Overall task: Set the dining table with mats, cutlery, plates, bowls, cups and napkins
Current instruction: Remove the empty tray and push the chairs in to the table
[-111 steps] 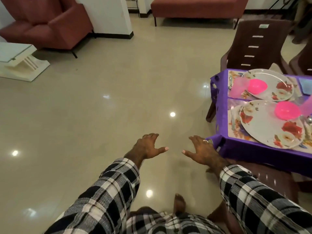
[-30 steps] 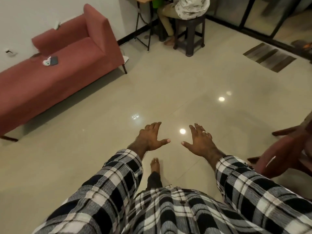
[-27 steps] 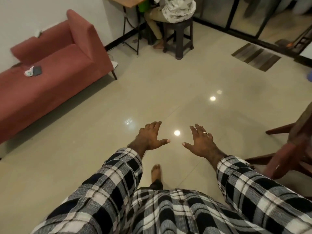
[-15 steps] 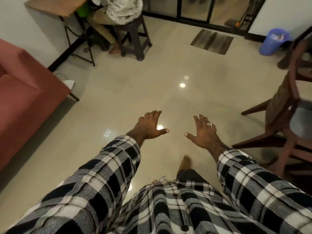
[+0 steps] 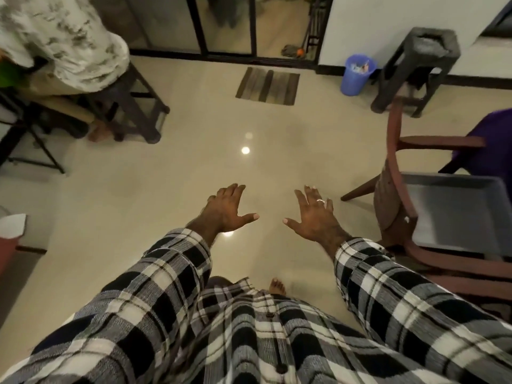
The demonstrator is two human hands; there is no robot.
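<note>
Head view, purple table [image 5: 490, 145] cut off, hands [image 5: 230, 210] empty

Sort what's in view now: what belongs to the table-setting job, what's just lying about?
Job: left hand and right hand, both empty; purple table corner.
Lying about: grey tray on wooden chair, blue bin, dark stool, striped mat.

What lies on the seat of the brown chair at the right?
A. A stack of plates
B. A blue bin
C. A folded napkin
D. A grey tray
D: a grey tray rests on the seat of the chair, and no plates or napkin show on it; the blue bin stands on the floor by the wall.
</note>
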